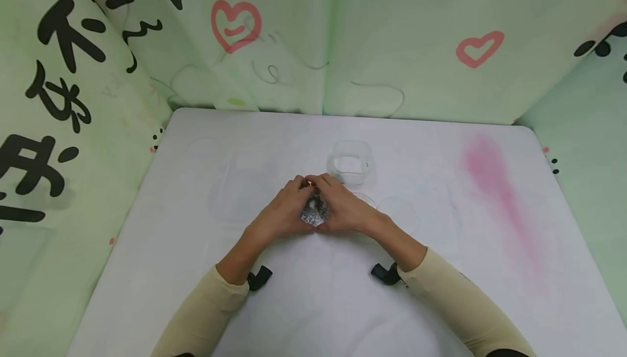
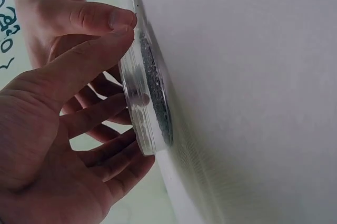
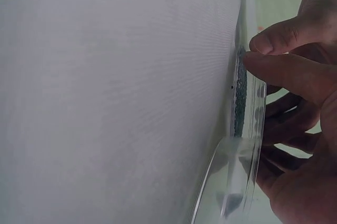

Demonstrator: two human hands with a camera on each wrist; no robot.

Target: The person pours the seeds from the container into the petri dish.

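A clear round shallow dish (image 1: 315, 210), like a petri dish, sits on the white table with dark grey, speckled granular material (image 2: 155, 89) inside. My left hand (image 1: 285, 209) holds its left side, thumb on the near rim and fingers round the far side. From the other side my right hand (image 1: 345, 204) holds the same dish, its thumb (image 3: 284, 71) close to the left thumb. The fingertips of both hands come close together beyond the dish, which they partly cover in the head view.
Behind the right hand stands a clear plastic box (image 1: 350, 150) with a pale rectangle in it. A clear round rim (image 1: 370, 201) shows beside the right hand, and a faint round outline (image 1: 398, 213) lies farther right. Green printed cloth (image 1: 392, 63) hangs behind the table.
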